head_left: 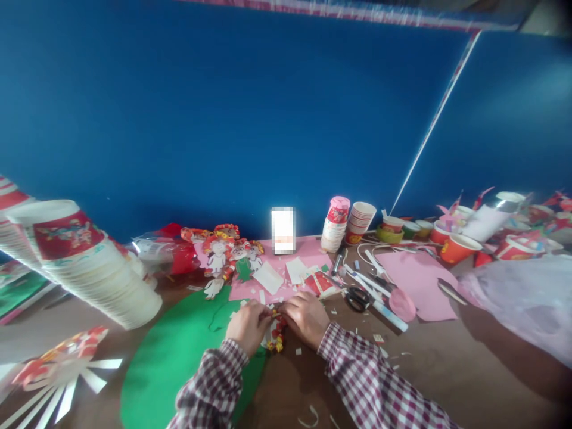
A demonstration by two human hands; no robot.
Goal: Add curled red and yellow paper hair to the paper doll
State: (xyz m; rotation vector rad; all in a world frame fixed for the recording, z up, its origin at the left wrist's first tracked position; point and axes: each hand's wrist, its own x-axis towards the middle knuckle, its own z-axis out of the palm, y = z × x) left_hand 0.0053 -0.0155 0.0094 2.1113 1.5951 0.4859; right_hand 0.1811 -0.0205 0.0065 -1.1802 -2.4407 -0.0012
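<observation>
Both my hands meet at the middle of the brown table over a small red, yellow and white paper piece (pixel 276 338). My left hand (pixel 248 325) is closed in a pinch on its upper edge. My right hand (pixel 307 316) is closed on the same piece from the right. Both wrists wear checked sleeves. The piece lies at the edge of a large green paper sheet (pixel 179 357). How the piece is shaped under the fingers is hidden.
A leaning stack of paper cups (pixel 84 262) fills the left. Pink paper (pixel 417 280), black scissors (pixel 356 298), a glue stick (pixel 388 316), cut-out figures (pixel 223 253), cup stacks (pixel 335 226), red cups (pixel 456 247) and a clear plastic bag (pixel 527 304) crowd the back and right.
</observation>
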